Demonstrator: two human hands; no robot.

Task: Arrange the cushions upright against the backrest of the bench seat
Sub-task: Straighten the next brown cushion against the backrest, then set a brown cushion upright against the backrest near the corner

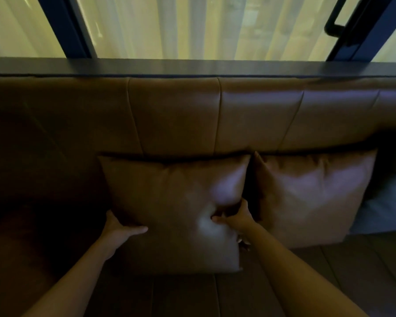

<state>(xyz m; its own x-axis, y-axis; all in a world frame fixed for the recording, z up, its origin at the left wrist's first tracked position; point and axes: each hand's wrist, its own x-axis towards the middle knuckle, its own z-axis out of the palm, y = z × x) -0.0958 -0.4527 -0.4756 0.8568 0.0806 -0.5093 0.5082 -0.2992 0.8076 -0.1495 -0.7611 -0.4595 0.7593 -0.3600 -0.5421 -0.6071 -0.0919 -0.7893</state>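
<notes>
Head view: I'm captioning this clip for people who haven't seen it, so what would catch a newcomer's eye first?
Two brown leather cushions stand side by side against the padded backrest. The left hand grips the lower left edge of the left cushion, while the right hand pinches its lower right edge. The right cushion stands untouched. Behind the bench, pale curtains glow yellow.

Both bare forearms reach forward, left hand (121, 227) cupped with thumb out, right hand (236, 217) with fingers pinched closed.
</notes>
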